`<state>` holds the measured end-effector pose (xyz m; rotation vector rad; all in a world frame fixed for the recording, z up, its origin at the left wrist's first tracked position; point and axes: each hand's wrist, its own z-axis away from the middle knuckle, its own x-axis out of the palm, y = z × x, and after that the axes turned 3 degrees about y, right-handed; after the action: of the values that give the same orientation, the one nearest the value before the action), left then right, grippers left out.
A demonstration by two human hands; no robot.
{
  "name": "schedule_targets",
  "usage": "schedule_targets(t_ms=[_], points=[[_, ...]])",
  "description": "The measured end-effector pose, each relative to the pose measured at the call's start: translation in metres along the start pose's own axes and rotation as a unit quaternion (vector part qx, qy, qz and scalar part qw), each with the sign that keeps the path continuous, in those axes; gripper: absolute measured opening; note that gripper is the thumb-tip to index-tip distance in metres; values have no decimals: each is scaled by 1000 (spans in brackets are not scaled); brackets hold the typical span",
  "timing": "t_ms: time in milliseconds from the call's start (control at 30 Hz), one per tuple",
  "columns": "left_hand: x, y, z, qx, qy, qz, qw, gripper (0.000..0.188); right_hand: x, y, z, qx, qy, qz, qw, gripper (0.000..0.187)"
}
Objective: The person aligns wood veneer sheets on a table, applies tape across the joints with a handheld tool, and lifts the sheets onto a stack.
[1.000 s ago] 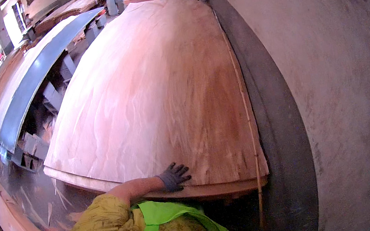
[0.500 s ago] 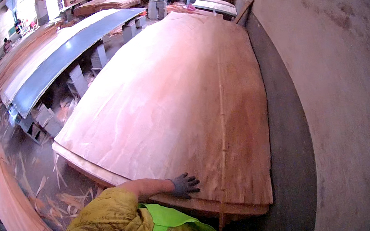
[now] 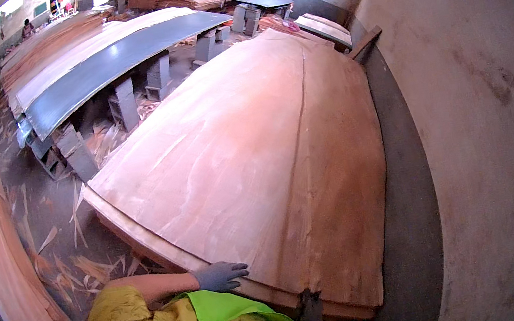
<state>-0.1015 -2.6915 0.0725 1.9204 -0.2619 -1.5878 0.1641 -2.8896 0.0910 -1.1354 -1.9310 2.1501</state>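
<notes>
A wide stack of pinkish wood veneer sheets (image 3: 224,165) stretches away from me. My left hand (image 3: 222,277), in a grey glove, lies flat on the stack's near edge with its fingers stretched out. At the near edge farther right is my right hand (image 3: 311,313), in a dark glove. It touches the sheet edge close to the lower end of a dark lengthwise seam (image 3: 297,161); its fingers are partly hidden and in shadow, so their grip is unclear. Right of the seam, the veneer (image 3: 344,200) looks darker.
A plastered wall (image 3: 480,125) runs along the right, with a narrow floor strip (image 3: 412,203) beside the stack. On the left, a long dark panel (image 3: 120,58) rests on grey block supports (image 3: 124,104). Veneer scraps (image 3: 96,270) litter the floor near more sheets (image 3: 8,267).
My left hand has slid left along the near edge. My right hand has come into view at the edge. The pale narrow line along the veneer now shows as a dark seam. The view has shifted.
</notes>
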Motion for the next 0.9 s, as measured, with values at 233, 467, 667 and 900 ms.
schedule_targets(t_ms=[233, 467, 667, 900], points=[[-29, -55, 96, -53, 120, 4, 991, 38, 69, -83, -66, 245, 112, -297, 916, 17], [-71, -84, 168, -145, 171, 51, 973, 33, 143, -96, -56, 139, 198, -174, 955, 27], [-71, -117, 197, -95, 164, 104, 976, 32, 145, -111, -27, 159, 227, -95, 956, 19], [-83, -102, 175, -31, 123, 121, 985, 32, 162, -99, 16, 60, 212, 6, 975, 21]])
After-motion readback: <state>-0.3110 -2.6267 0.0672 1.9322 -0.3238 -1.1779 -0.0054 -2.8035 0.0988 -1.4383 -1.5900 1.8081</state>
